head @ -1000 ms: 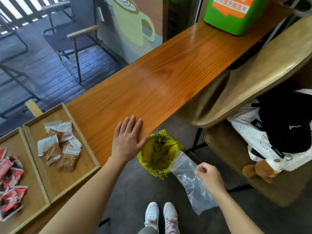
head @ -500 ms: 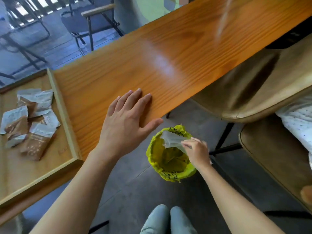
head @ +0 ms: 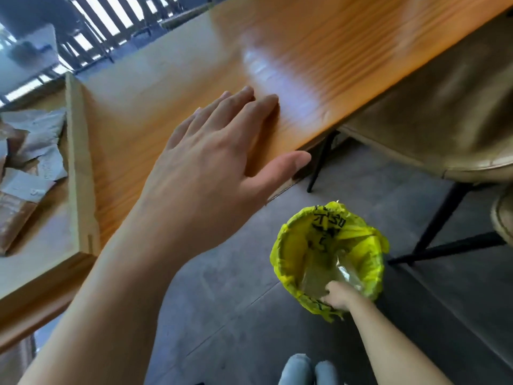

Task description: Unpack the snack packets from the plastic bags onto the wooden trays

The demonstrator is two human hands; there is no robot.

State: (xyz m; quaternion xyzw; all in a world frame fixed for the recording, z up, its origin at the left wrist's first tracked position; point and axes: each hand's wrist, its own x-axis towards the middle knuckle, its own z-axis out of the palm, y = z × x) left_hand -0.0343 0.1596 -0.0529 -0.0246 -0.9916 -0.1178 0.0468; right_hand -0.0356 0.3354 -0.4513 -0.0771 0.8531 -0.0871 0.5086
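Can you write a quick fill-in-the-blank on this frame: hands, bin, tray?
1. The left hand lies flat on the wooden ____.
2. The right hand reaches into a bin lined with a ____ bag.
3. The clear plastic bag sits ____ the bin.
4. The snack packets lie on the wooden tray to the ____ of the left hand.

Missing words: table; yellow; inside; left

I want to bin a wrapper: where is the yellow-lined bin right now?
In the head view, the yellow-lined bin stands on the floor, lower right, below the table edge, with the right hand reaching into it.
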